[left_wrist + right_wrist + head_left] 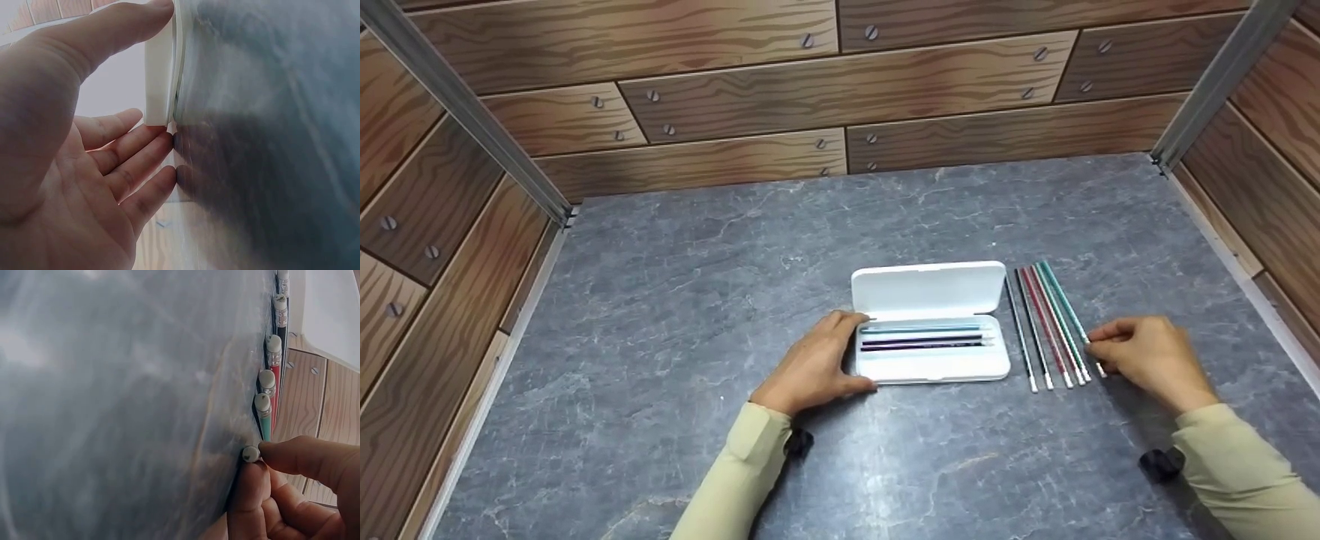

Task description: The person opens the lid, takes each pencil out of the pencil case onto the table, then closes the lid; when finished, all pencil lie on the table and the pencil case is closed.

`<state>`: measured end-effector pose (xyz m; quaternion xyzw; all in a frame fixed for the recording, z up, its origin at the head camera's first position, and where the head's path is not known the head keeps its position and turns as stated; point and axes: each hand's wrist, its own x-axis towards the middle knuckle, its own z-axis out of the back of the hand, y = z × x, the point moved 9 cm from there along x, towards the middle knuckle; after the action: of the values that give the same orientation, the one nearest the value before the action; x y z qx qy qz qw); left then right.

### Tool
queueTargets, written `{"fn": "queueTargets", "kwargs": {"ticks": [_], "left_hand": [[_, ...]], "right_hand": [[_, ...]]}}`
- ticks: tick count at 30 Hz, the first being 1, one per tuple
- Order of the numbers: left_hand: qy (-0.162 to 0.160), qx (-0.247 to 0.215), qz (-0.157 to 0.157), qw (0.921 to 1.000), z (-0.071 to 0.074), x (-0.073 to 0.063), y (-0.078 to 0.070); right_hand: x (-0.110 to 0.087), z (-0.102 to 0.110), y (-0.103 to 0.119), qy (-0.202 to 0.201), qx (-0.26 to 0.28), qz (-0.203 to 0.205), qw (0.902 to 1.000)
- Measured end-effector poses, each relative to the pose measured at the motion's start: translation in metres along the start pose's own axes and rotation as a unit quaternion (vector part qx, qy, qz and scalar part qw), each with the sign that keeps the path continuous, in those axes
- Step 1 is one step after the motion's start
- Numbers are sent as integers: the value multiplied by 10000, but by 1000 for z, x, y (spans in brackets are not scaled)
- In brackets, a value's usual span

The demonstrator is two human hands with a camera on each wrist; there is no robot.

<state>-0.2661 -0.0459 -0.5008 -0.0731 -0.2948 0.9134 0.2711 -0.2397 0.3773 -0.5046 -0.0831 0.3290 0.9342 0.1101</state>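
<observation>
Case [930, 370], 1, lid [928, 292] up, 3 pencils [922, 346] inside, I see. R of case: 5 loose pencils [1044, 322], then R hand [1147, 358], thumb + fingers pinching 1 green pencil [1065, 301]. L hand [817, 364], fingers spread, touches case's L end.

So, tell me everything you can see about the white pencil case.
The pencil case is a white, shallow, round-cornered box, plastic by its look. It lies open on the grey marbled table, its lid swung back on the far side. Inside lie a teal pencil and dark pencils, lengthwise, pale ends to the right. The left hand holds its left end, thumb at the near corner.
</observation>
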Motion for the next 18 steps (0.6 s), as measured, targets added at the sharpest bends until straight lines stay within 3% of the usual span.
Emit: {"fn": "queueTargets", "kwargs": {"ticks": [4, 8, 12, 15, 18], "left_hand": [[6, -9, -5, 10000, 0, 0, 0], [14, -48, -1, 10000, 0, 0, 1], [-3, 1, -28, 10000, 0, 0, 1], [18, 17, -9, 10000, 0, 0, 1], [42, 11, 26, 10000, -1, 1, 1]], "right_hand": [[0, 2, 4, -96, -4, 71, 9999], [-1, 12, 27, -875, -195, 670, 9937], [-7, 10, 69, -1520, -199, 1743, 9727], [-10, -3, 101, -1484, -60, 2602, 9541], [-13, -22, 130, -1239, -159, 3486, 9289]]}}
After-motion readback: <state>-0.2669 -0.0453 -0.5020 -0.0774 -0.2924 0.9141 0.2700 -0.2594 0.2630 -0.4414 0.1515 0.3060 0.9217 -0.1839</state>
